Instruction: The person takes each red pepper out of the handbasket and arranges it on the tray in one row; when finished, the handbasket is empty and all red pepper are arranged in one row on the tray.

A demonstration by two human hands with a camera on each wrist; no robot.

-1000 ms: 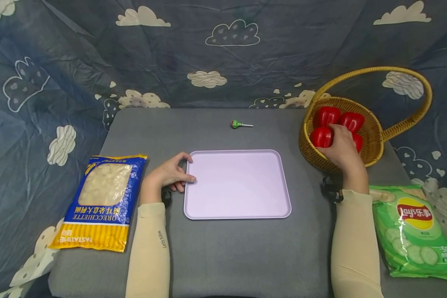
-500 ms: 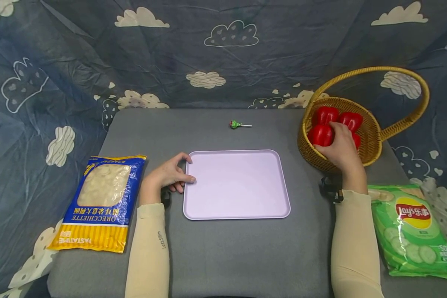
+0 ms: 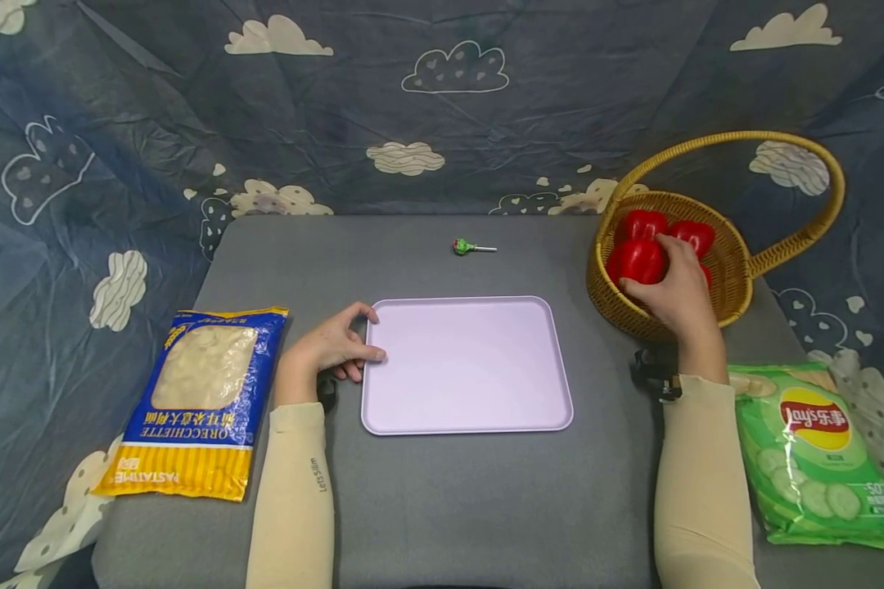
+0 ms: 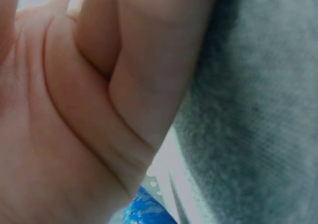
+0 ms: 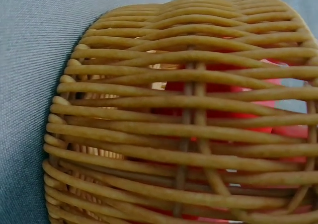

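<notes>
My right hand (image 3: pixel 679 286) reaches over the near rim of the wicker basket (image 3: pixel 629 321) and grips a red bell pepper (image 3: pixel 639 260), thumb on its near side and fingers on its far side. Several other red bell peppers, such as one at the back (image 3: pixel 645 222), lie in the basket. In the right wrist view the basket's woven wall (image 5: pixel 189 129) fills most of the picture, with red showing through the gaps. My left hand (image 3: pixel 333 342) holds the left edge of the lilac tray (image 3: pixel 467 368), thumb over the rim and index finger at the far corner.
A blue and yellow orecchiette bag (image 3: pixel 199 401) lies left of my left forearm. Right of my right forearm is a green bag of potato chips (image 3: pixel 818 458). A green-wrapped lollipop (image 3: pixel 464 246) lies behind the tray. The basket's tall handle (image 3: pixel 751 137) arches over its back.
The gripped pepper has risen a little among the others and turned slightly, with my right hand's fingers moving up along with it. My left hand keeps its place on the tray.
</notes>
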